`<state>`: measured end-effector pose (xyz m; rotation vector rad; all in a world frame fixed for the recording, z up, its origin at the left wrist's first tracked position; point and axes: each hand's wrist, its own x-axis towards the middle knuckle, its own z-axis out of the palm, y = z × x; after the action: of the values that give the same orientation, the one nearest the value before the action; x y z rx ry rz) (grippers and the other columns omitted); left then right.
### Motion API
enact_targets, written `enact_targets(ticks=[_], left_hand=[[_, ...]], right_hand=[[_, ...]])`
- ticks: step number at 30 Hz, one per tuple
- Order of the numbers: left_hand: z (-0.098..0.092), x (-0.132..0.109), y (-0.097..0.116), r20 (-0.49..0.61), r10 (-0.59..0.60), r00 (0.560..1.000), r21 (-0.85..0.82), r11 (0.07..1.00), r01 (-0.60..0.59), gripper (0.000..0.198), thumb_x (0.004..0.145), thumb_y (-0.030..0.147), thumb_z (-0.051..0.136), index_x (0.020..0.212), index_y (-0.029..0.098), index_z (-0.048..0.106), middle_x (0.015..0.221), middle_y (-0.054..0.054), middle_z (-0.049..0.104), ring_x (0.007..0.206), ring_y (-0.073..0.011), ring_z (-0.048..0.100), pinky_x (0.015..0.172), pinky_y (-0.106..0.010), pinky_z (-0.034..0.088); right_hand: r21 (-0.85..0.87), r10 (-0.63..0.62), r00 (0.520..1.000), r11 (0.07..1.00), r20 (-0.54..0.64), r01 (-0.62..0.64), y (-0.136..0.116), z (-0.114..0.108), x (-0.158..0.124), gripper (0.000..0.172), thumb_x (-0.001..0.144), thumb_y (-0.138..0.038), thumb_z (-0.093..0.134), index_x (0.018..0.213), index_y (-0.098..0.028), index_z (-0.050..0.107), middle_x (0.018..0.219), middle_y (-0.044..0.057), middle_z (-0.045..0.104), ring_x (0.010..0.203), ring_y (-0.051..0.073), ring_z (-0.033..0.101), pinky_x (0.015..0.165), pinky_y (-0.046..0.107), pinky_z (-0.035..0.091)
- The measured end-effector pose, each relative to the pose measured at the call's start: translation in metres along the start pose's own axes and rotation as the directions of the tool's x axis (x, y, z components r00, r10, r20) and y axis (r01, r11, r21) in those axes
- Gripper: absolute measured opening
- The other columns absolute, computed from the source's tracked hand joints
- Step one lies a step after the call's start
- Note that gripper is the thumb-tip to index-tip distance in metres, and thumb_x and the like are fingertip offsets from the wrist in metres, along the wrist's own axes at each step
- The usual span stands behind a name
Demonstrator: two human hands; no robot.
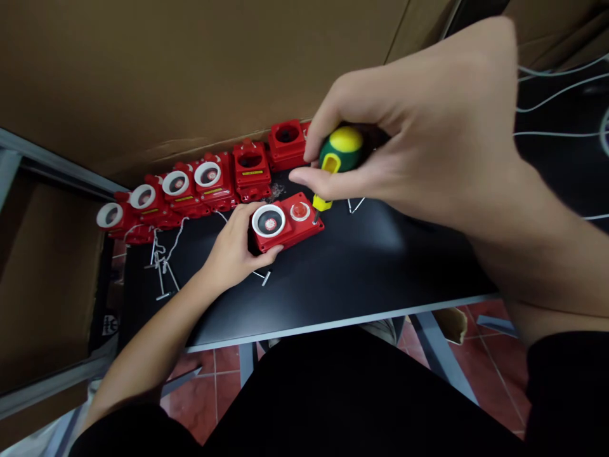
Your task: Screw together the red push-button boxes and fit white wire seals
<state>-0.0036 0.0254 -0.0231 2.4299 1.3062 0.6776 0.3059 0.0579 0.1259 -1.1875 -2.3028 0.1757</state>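
Observation:
A red box with a white ring and a red button on its lid lies on the black table. My left hand grips its left end, fingers wrapped round it. My right hand is closed on the green and yellow handle of a screwdriver. The screwdriver stands upright with its tip at the box's right corner.
A row of several more red boxes lines the table's back edge against a cardboard wall. Loose screws and white wires lie left of my hand. White cables run at the right. Red floor tiles show below.

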Motion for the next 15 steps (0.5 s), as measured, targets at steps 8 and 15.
enact_targets(ticks=[8,15], left_hand=[[-0.001,0.003,0.006,0.069,0.016,0.997,-0.045,0.999,-0.013,0.064,0.1,0.045,0.087,0.153,0.019,0.062,0.141,-0.016,0.073,0.13,-0.0383,0.075,0.115,-0.057,0.067],[0.003,0.001,0.007,0.079,0.015,0.997,-0.088,0.996,-0.008,0.067,0.096,0.039,0.088,0.153,0.018,0.06,0.141,-0.016,0.069,0.129,-0.038,0.074,0.113,-0.055,0.068]], right_hand=[[0.088,-0.009,0.998,0.996,-0.058,0.014,-0.001,0.006,-0.004,0.05,0.1,-0.083,0.078,0.094,-0.034,0.08,0.088,0.003,0.08,0.08,0.027,0.073,0.085,0.048,0.058],[0.225,0.019,0.994,0.974,-0.103,0.005,0.002,-0.005,-0.004,0.045,0.1,-0.077,0.084,0.09,-0.034,0.076,0.098,0.006,0.085,0.085,0.029,0.072,0.078,0.047,0.046]])
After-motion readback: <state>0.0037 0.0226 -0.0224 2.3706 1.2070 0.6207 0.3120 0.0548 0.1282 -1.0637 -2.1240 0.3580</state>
